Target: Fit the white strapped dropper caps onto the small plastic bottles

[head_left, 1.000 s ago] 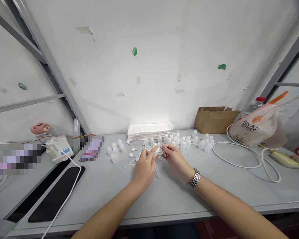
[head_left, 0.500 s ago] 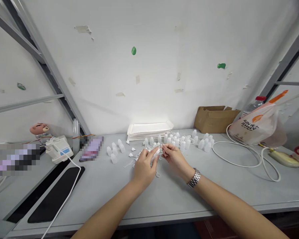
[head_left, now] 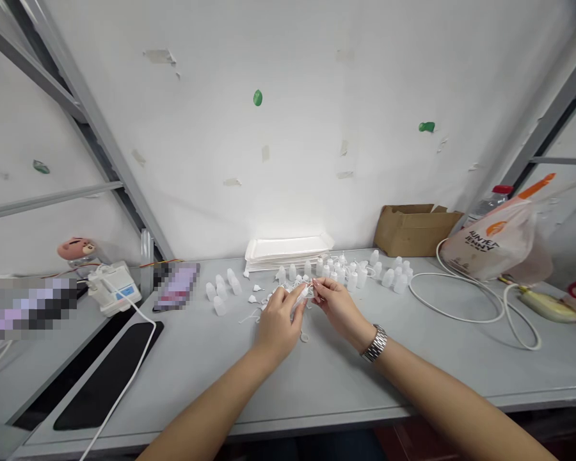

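Observation:
Near the middle of the table my left hand [head_left: 279,320] is closed around a small translucent squeeze bottle [head_left: 299,295], most of it hidden by the fingers. My right hand [head_left: 336,305], a metal watch on its wrist, pinches by the bottle's top end. A thin white strap or loop shows between the two hands, but what the right fingertips hold is too small to make out. Under and behind the hands lie small white plastic parts. A white ring [head_left: 304,337] rests on the table below my left fingertips. Behind my right hand stand several capped bottles [head_left: 352,280].
Several uncapped bottles [head_left: 219,306] stand to the left, near loose white nozzle tips [head_left: 253,299]. Stacked white trays [head_left: 288,246] sit against the wall. A cardboard box [head_left: 415,234], a plastic bag [head_left: 492,246] and a coiled white cable [head_left: 454,318] are on the right; a phone [head_left: 176,286] lies left.
Both hands stay almost in place around the bottle; only the fingers shift very slightly. Nothing else visibly moves.

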A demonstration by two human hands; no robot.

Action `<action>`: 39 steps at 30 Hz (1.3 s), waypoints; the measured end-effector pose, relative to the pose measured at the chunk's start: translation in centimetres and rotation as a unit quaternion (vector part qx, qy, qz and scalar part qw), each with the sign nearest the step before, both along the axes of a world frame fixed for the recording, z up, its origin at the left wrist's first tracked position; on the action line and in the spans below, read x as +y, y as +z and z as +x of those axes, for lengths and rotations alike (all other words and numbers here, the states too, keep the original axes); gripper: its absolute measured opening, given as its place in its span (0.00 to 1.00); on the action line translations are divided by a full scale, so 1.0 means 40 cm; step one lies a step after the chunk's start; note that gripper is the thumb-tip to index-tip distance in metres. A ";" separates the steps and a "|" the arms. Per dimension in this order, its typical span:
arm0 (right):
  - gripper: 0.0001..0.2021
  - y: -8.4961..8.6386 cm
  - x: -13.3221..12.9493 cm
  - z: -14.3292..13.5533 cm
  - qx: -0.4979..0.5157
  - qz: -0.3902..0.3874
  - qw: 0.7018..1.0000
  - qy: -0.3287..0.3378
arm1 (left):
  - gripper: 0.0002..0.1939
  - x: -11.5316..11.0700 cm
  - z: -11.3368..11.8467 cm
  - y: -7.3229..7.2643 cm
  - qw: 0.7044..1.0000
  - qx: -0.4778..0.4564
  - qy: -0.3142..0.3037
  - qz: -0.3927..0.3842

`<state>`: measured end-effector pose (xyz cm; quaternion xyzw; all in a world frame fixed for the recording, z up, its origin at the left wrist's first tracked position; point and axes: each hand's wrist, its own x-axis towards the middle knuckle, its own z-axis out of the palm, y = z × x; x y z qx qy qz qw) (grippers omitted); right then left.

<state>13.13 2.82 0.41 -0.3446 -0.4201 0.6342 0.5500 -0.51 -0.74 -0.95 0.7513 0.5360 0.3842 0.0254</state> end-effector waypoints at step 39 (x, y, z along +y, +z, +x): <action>0.14 -0.008 0.005 0.003 0.013 -0.011 1.000 0.008 | 0.18 -0.004 0.000 0.008 1.000 -0.001 0.003 -0.027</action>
